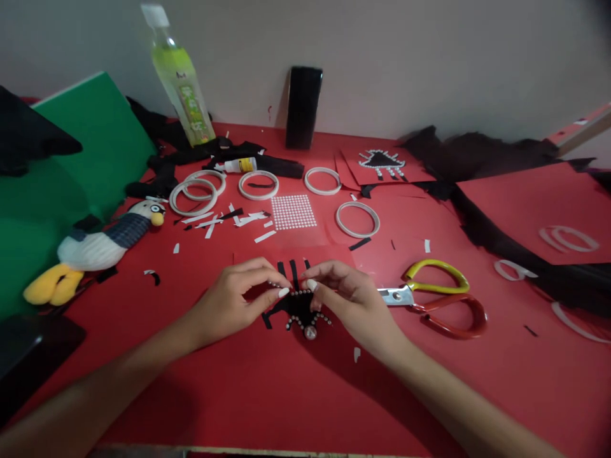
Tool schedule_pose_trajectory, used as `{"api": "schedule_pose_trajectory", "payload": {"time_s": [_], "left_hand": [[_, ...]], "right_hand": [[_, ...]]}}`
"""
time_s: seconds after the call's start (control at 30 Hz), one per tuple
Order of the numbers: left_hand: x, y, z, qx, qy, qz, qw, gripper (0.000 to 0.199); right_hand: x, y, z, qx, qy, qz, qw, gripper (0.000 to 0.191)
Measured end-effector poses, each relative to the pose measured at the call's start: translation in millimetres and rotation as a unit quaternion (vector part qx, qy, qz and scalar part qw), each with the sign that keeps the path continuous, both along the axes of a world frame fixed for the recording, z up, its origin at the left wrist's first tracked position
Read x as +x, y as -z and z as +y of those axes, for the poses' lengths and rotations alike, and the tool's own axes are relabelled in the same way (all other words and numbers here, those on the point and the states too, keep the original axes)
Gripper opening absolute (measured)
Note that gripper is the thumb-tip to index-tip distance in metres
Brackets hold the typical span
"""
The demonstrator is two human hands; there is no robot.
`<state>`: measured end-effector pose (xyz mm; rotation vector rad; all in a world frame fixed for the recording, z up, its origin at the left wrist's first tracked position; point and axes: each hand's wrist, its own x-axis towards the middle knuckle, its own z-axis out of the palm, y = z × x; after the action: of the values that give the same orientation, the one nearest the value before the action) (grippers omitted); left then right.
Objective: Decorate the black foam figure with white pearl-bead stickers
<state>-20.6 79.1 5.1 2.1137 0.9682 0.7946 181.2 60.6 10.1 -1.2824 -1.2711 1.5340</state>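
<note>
On a red sheet of paper in the middle of the table lies a black paper cutout (pixel 301 308) with strip-like legs, trimmed with small pearl beads and one larger round gem (pixel 310 333). My left hand (pixel 238 294) is closed at the cutout's upper left, thumb and fingers pinching what looks like a short strip of pearl beads (pixel 273 284). Opposite it, my right hand (pixel 351 298) has its thumb and fingers pinched together at the upper right edge; whatever they grip is hidden. A row of beads (pixel 300 292) runs between the fingertips.
Beyond my hands lie a sheet of pearl stickers (pixel 294 212), several tape rolls (pixel 358 219), paper scraps and a glue bottle (pixel 240 165). Scissors (pixel 436 296) rest at right, a plush duck (pixel 100 242) at left. A drink bottle (pixel 184 89), phone (pixel 304 108) and beaded cutout (pixel 382 160) are behind.
</note>
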Motion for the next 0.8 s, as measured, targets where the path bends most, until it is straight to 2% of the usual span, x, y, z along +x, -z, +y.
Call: {"api": "schedule_pose_trajectory", "payload": {"time_s": [0.1,0.23,0.33,0.43,0.53,0.7,0.8], "left_hand": [[0.3,-4.3,-1.8,-0.058,0.017,-0.047,0.997,0.01],[1.3,-6.7,-4.4,-0.144,0.026,-0.13,0.981,0.009],[1.7,-7.1,-5.2,-0.171,0.031,-0.149,0.973,0.008],[2.1,-7.5,-5.2,-0.185,0.033,-0.151,0.97,0.008],[2.1,-8.0,-4.4,-0.172,0.028,-0.128,0.976,0.009],[0.9,-9.2,-2.7,-0.089,0.028,-0.051,0.994,0.013],[0.4,-10.4,-2.9,-0.068,0.037,-0.036,0.996,0.014]], "right_hand": [[0.0,-0.7,-1.1,0.011,-0.014,-0.005,1.0,0.018],[0.0,-3.0,-2.4,-0.032,-0.09,0.035,0.995,0.025],[1.2,-4.2,-2.1,-0.04,-0.126,0.043,0.99,0.022],[2.8,-3.0,-1.7,-0.032,-0.13,0.03,0.99,0.019],[3.3,-0.6,-1.8,-0.031,-0.127,0.014,0.991,0.017],[2.4,1.4,-1.5,-0.038,-0.133,-0.004,0.99,0.018],[2.8,0.7,-1.0,-0.037,-0.136,0.003,0.99,0.019]]}}
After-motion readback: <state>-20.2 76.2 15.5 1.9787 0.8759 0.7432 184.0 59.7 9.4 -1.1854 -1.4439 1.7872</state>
